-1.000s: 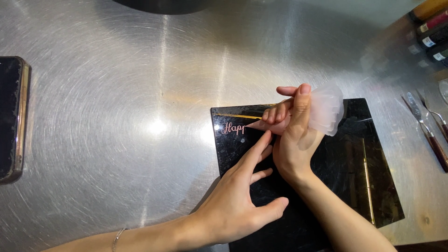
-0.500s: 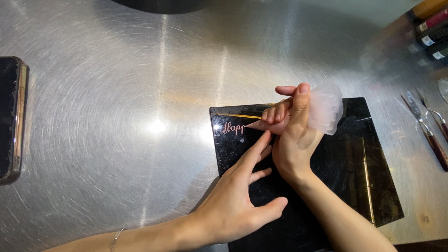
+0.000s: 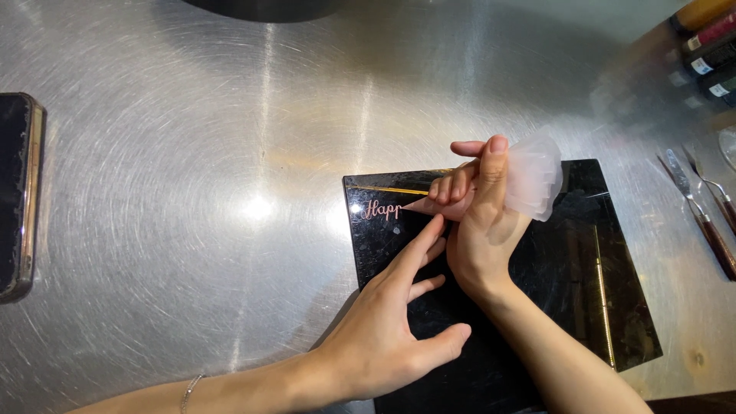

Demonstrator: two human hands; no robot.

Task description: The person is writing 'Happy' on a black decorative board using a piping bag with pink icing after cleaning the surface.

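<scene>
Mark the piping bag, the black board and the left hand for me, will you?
piping bag (image 3: 533, 175): head view, on the translucent bunched top above the right hand (image 3: 479, 222).
black board (image 3: 583, 230): head view, on its bare glossy surface at right.
left hand (image 3: 383, 337): head view, on the back of the hand.

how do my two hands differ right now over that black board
The right hand is curled shut around a clear piping bag, tip down on the black board. The left hand lies open, fingers spread flat, holding nothing. Both rest on the board.
</scene>
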